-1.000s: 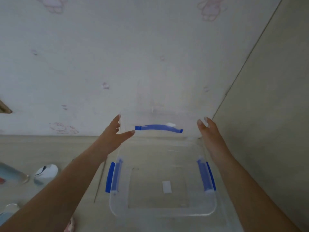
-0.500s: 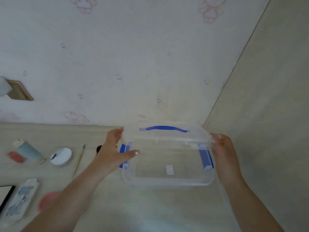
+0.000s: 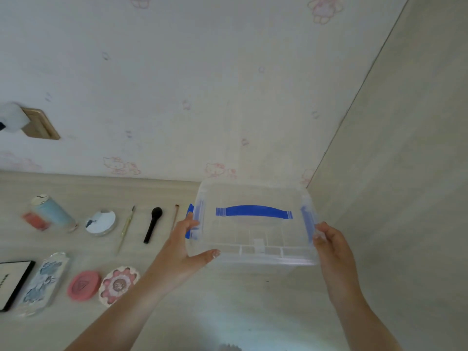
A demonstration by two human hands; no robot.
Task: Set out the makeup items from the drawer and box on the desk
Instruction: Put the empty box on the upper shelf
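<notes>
The lid (image 3: 253,214) has come down since a moment ago: it stood tipped up at the far edge of the clear box (image 3: 253,254) with both hands reaching toward it, and now it lies flat over the box, blue handle (image 3: 254,211) on top. The left hand (image 3: 182,252) has a grip on the box's left end, thumb along the near edge and fingers curled by the blue clip (image 3: 190,225); the right hand (image 3: 331,247) grasps the right end beside the other clip (image 3: 307,225). The box sits at the far right of the counter (image 3: 228,312), in the corner by the wall, and looks empty through the plastic.

To the left the makeup is laid out in rows: a pale blue tube (image 3: 54,214), a round compact (image 3: 100,222), a thin stick tool (image 3: 125,229), a black brush (image 3: 152,224), a slim brush (image 3: 175,216), then nearer a black palette (image 3: 14,285), a patterned case (image 3: 40,282), a pink compact (image 3: 83,285) and a flower-shaped compact (image 3: 119,283). To my eye, the box's share is done; the clips look unfastened as yet.
</notes>
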